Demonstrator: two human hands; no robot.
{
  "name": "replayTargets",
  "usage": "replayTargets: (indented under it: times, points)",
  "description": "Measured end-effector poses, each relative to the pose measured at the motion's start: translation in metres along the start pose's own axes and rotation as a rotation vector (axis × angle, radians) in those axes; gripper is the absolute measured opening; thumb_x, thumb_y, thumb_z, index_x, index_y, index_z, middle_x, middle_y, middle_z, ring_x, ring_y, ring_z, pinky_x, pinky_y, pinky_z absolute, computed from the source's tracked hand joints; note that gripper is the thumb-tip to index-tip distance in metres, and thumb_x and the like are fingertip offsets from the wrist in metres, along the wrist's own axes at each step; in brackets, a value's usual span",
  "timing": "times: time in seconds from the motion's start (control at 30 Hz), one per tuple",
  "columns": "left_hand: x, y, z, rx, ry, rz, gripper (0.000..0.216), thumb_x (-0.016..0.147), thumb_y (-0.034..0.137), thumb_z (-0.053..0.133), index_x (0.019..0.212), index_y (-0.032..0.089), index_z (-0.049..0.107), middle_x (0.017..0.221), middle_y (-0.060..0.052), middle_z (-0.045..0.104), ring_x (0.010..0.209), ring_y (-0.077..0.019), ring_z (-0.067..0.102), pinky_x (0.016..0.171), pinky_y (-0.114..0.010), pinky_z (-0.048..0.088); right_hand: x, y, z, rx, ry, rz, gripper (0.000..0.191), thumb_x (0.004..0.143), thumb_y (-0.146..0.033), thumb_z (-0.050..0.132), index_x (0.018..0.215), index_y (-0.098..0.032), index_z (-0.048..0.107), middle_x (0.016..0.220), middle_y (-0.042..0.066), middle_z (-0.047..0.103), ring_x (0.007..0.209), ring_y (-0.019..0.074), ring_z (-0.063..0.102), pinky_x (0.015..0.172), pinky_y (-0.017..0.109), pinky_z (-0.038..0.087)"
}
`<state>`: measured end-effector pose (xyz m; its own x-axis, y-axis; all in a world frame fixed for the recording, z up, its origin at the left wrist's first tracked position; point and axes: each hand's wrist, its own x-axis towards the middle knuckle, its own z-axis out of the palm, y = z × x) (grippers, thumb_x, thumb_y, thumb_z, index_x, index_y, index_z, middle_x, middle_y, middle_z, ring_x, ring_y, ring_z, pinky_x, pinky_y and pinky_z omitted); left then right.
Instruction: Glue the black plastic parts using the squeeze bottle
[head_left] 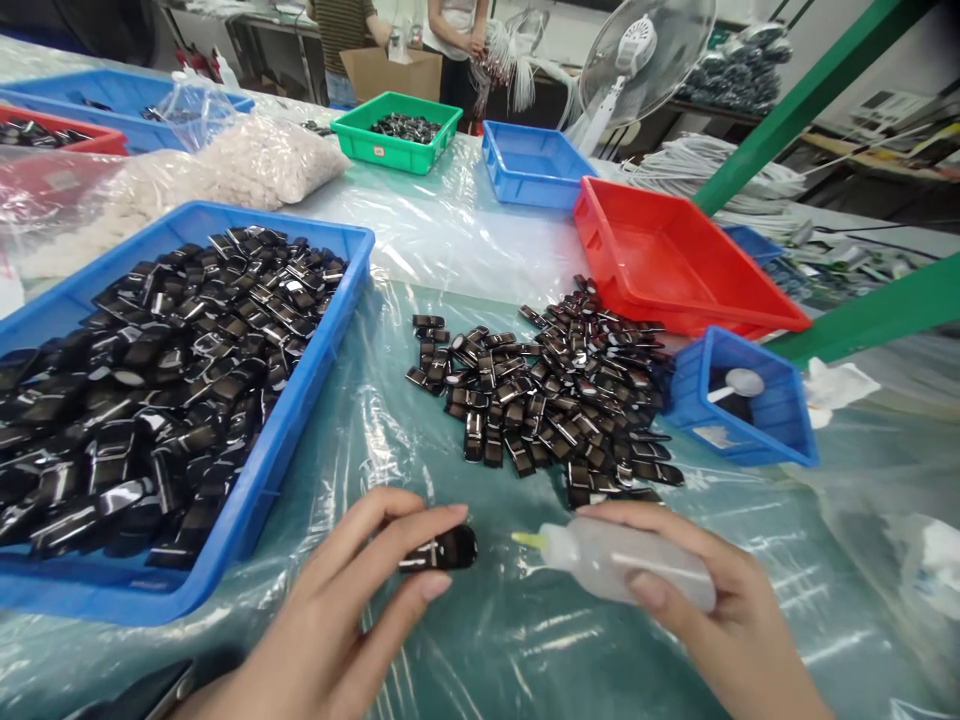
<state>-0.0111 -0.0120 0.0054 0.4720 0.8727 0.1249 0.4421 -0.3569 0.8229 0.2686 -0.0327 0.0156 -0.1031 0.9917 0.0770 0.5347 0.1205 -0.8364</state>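
Observation:
Between the thumb and fingers of my left hand (pixel 367 580) is a small glossy black plastic piece (pixel 456 547), its rounded end pointing right. My right hand (pixel 720 580) grips a translucent white squeeze bottle (pixel 622 560) lying nearly level. The bottle's thin yellow-green tip (pixel 527 540) points left toward the black piece, with a gap between them. Just beyond both hands, a loose heap of similar black pieces (pixel 540 400) lies on the plastic-covered table. A large blue tray (pixel 300 420) full of more such pieces stands to the left of my left hand.
A small blue bin (pixel 739 430) holding a white round-headed item stands right of the heap. Behind it are a red tray (pixel 675 260), a blue tray (pixel 536 170) and a green tray (pixel 397 150). A green post (pixel 810 110) slants along the right. Two people stand at the back.

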Motion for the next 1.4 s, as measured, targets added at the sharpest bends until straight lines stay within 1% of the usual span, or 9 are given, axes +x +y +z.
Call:
replayTargets:
  times: [0.2,0.4,0.57,0.63,0.7,0.83,1.03,1.2,1.4]
  points:
    - [0.005,0.0,-0.001,-0.06,0.118,-0.139,0.029,0.102,0.033,0.042,0.129,0.039,0.049,0.119,-0.001,0.059,0.114,-0.0201,0.057,0.088,-0.028,0.052,0.01,0.001,0.014,0.135,0.178,0.096,0.035,0.086,-0.035,0.067,0.12,-0.037,0.065,0.124,-0.001,0.071,0.11,0.0168,0.068,0.088,0.024,0.057]
    - [0.007,-0.002,0.003,-0.104,0.205,-0.16,0.027,0.101,0.033,0.045,0.128,0.035,0.052,0.117,-0.003,0.063,0.116,-0.0242,0.058,0.087,-0.033,0.054,0.01,0.002,0.035,0.086,0.13,0.1,0.032,0.088,-0.031,0.064,0.119,-0.03,0.058,0.125,0.005,0.066,0.113,0.0212,0.063,0.093,0.038,0.054]
    - [0.006,-0.002,0.001,-0.077,0.159,-0.055,0.029,0.101,0.025,0.045,0.128,0.035,0.05,0.11,-0.002,0.062,0.111,-0.0226,0.058,0.079,-0.03,0.054,-0.001,-0.003,0.044,-0.126,0.446,-0.273,0.039,0.081,-0.013,0.069,0.114,-0.029,0.056,0.101,0.001,0.061,0.094,0.0167,0.059,0.083,0.029,0.052]
    - [0.005,-0.003,0.001,-0.057,0.138,0.015,0.033,0.101,0.019,0.044,0.13,0.034,0.048,0.114,-0.003,0.06,0.11,-0.0212,0.057,0.084,-0.031,0.051,-0.004,-0.01,0.057,-0.203,0.303,-0.362,0.034,0.08,-0.009,0.068,0.107,-0.027,0.06,0.089,-0.001,0.064,0.083,0.0161,0.063,0.076,0.027,0.054]
    - [0.004,-0.005,0.003,-0.049,0.138,0.076,0.036,0.1,0.014,0.042,0.131,0.032,0.047,0.117,-0.003,0.058,0.108,-0.0203,0.056,0.088,-0.032,0.048,-0.003,-0.017,0.075,-0.353,0.085,-0.381,0.035,0.087,-0.014,0.062,0.12,-0.021,0.055,0.091,0.005,0.068,0.08,0.0206,0.067,0.068,0.033,0.057]
    - [0.002,-0.004,0.006,-0.039,0.139,0.126,0.037,0.1,0.013,0.042,0.132,0.03,0.048,0.114,-0.005,0.059,0.105,-0.0214,0.055,0.087,-0.033,0.046,0.013,-0.025,0.103,-0.41,-0.001,-0.307,0.025,0.096,-0.021,0.046,0.115,-0.014,0.061,0.093,0.016,0.068,0.083,0.0322,0.068,0.059,0.044,0.057]
    - [0.001,-0.001,0.005,-0.048,0.113,0.168,0.036,0.098,0.012,0.043,0.131,0.028,0.047,0.113,-0.006,0.059,0.104,-0.0216,0.056,0.088,-0.034,0.046,0.027,-0.033,0.095,-0.101,-0.033,-0.174,0.023,0.092,-0.014,0.042,0.089,-0.02,0.065,0.091,0.012,0.066,0.086,0.0286,0.064,0.073,0.047,0.054]
    - [0.001,-0.001,0.004,-0.098,0.124,0.165,0.034,0.099,0.014,0.042,0.13,0.028,0.046,0.108,-0.005,0.059,0.099,-0.0215,0.056,0.084,-0.034,0.047,0.022,-0.053,0.076,0.386,-0.107,0.073,0.01,0.094,-0.03,0.051,0.091,-0.024,0.057,0.075,0.0,0.061,0.057,0.0124,0.058,0.052,0.025,0.052]
    - [0.0,-0.001,0.001,-0.161,0.044,0.209,0.039,0.099,0.012,0.042,0.133,0.031,0.043,0.11,-0.003,0.06,0.101,-0.0195,0.058,0.084,-0.031,0.047,0.019,-0.062,0.072,0.856,-0.216,0.299,0.021,0.084,-0.041,0.067,0.081,-0.022,0.058,0.062,-0.004,0.057,0.058,0.0092,0.056,0.057,0.021,0.049]
